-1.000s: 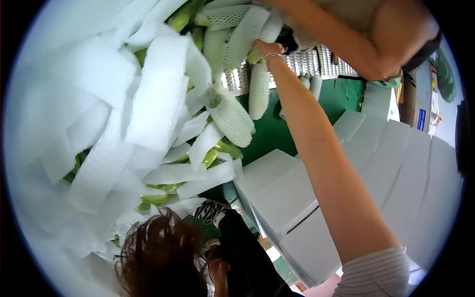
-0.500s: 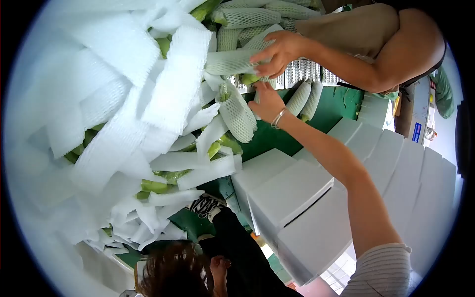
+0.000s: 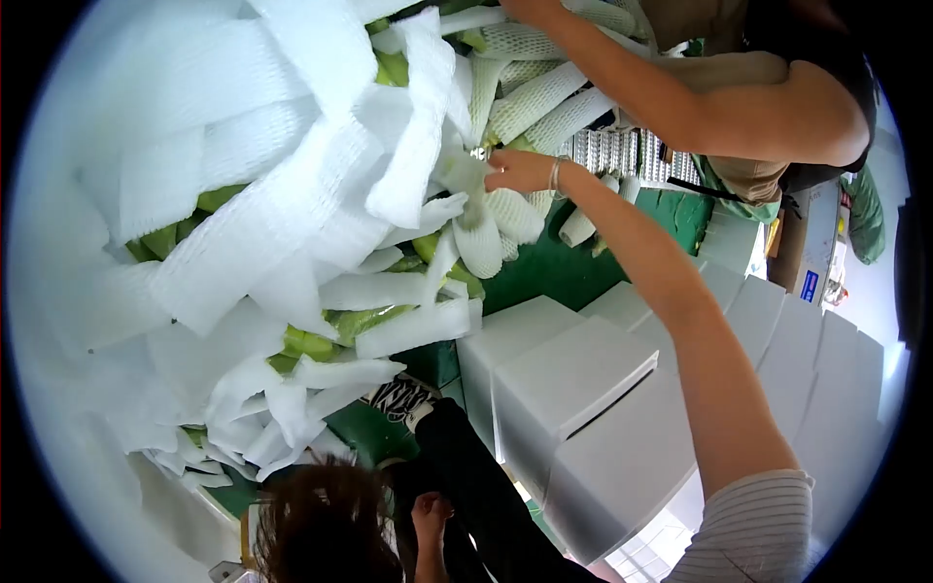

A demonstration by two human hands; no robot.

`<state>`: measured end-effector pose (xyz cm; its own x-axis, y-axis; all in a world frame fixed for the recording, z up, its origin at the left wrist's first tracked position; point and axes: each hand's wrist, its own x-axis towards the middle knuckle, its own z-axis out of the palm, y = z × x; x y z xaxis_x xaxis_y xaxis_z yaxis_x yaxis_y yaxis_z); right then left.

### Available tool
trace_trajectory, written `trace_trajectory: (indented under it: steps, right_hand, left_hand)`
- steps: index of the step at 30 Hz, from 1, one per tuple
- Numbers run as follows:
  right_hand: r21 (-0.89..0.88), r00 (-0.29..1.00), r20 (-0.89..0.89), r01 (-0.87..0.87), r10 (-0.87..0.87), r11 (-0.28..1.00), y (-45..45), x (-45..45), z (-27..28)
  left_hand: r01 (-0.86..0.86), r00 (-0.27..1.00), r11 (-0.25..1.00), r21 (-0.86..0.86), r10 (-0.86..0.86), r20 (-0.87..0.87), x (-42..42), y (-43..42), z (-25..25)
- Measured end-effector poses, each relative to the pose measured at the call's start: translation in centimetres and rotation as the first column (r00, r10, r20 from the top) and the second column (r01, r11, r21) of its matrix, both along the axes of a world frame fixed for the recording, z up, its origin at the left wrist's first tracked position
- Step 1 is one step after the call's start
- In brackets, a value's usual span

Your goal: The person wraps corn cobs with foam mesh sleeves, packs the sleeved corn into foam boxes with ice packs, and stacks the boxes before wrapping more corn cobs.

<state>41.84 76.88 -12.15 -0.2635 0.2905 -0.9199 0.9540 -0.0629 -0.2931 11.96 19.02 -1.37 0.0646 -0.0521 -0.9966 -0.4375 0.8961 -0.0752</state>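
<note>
My right hand (image 3: 525, 172), with a bracelet at the wrist, reaches in from the lower right. Its fingers are closed at the end of a long pale-green vegetable in a white foam net (image 3: 468, 185), blurred by motion. Just below the fingers lies another netted vegetable (image 3: 515, 216). Several more netted vegetables (image 3: 544, 102) lie above my hand. To the left spreads a large heap of white foam sheets (image 3: 321, 204), with bare green pieces (image 3: 306, 345) showing between them. I do not see my left hand.
A co-worker's arm (image 3: 641, 83) crosses the top right, its hand cut off by the frame edge. White boxes (image 3: 583, 374) stand at lower right. Another person's hair (image 3: 326, 525) and closed hand (image 3: 431, 515) show at the bottom, near a sneaker (image 3: 398, 396). The floor (image 3: 554, 267) is green.
My right hand has closed in on the netted vegetable and stayed near the same spot. The co-worker's hand, beside mine before, has moved up to the top edge. The view has shifted slightly.
</note>
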Motion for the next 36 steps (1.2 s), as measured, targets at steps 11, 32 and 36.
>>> trace_trajectory:
  steps: [11,32,36]
  right_hand:
    - [0.743,0.534,-0.186,0.626,-0.825,0.238,8.6,-2.2,-10.5]
    - [0.714,0.729,0.684,-0.664,-0.017,0.222,10.4,5.3,-9.2]
    - [0.918,0.937,0.329,-0.347,0.12,0.191,4.6,5.1,0.6]
  left_hand:
    - [0.046,0.996,0.987,-0.154,-0.056,-0.063,-1.5,5.7,-1.0]
    - [-0.048,0.997,0.987,-0.152,0.038,-0.066,-5.2,-2.7,-5.4]
    - [-0.025,0.999,0.991,-0.129,0.019,-0.046,-3.5,-0.8,-4.1]
